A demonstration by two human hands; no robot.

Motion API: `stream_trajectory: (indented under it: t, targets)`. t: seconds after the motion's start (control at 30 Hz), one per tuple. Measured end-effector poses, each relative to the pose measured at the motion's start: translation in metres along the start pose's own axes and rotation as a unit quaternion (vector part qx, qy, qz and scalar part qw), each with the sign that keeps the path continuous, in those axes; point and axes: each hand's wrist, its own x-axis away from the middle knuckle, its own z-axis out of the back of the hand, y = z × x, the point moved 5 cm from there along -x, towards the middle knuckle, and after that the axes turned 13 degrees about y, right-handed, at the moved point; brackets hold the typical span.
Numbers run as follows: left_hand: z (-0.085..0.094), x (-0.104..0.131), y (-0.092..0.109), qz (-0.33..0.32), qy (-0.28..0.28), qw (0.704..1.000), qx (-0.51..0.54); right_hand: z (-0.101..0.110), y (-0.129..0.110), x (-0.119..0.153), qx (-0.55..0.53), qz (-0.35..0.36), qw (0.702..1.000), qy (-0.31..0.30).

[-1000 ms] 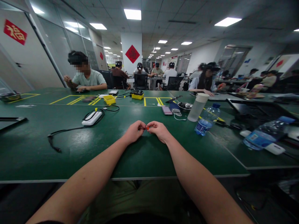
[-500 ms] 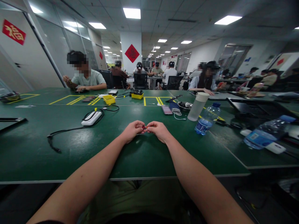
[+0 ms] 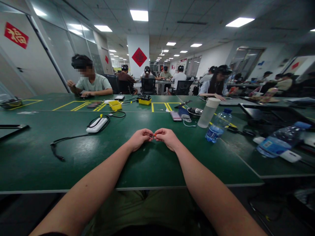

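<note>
Just above the green table (image 3: 152, 170), my two hands meet fingertip to fingertip. My left hand (image 3: 142, 137) is closed in a pinch on a small dark red piece (image 3: 151, 135). Opposite it, my right hand (image 3: 166, 136) pinches a small orange piece (image 3: 155, 135). The two pieces are close together between the fingertips; whether they touch, I cannot tell. Both are too small and too covered by fingers to name their kind.
A white power bank (image 3: 96, 125) with a black cable lies left. To the right stand a frosted bottle (image 3: 208, 113) and a water bottle (image 3: 218, 126); another bottle (image 3: 283, 139) leans farther right. Yellow trays (image 3: 115, 105) and a metal bowl (image 3: 195, 112) sit beyond. Co-workers sit across the table.
The orange piece now shows at my right fingertips, and a slightly wider gap lies between the fingertips. My arms have stayed in nearly the same place.
</note>
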Motion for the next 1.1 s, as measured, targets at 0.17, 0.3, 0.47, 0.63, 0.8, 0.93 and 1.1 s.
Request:
stream_trajectory:
  t: [0.17, 0.3, 0.47, 0.63, 0.8, 0.93, 1.1]
  targets:
    - [0.001, -0.001, 0.000, -0.001, -0.003, 1.000, -0.008, -0.002, 0.004, 0.000, 0.025, 0.030, 0.999, -0.011]
    - [0.001, -0.001, -0.001, 0.014, 0.001, 1.000, -0.024, -0.003, 0.005, 0.001, 0.048, 0.044, 0.997, -0.030]
    - [-0.003, 0.002, 0.004, -0.025, -0.010, 0.999, -0.034, 0.000, 0.004, -0.001, 0.079, 0.071, 0.994, -0.025]
    - [-0.006, 0.002, 0.010, -0.094, 0.008, 0.989, -0.118, 0.000, 0.005, -0.004, 0.084, 0.081, 0.993, -0.023]
    - [-0.002, 0.003, 0.015, -0.189, 0.055, 0.946, -0.257, 0.001, 0.003, -0.005, 0.101, 0.100, 0.990, -0.019]
    - [-0.002, 0.005, 0.018, -0.223, 0.062, 0.926, -0.297, 0.001, 0.004, -0.004, 0.094, 0.092, 0.991, -0.015]
    - [-0.003, 0.006, 0.021, -0.246, 0.064, 0.918, -0.306, 0.001, 0.006, -0.003, 0.088, 0.070, 0.993, -0.016]
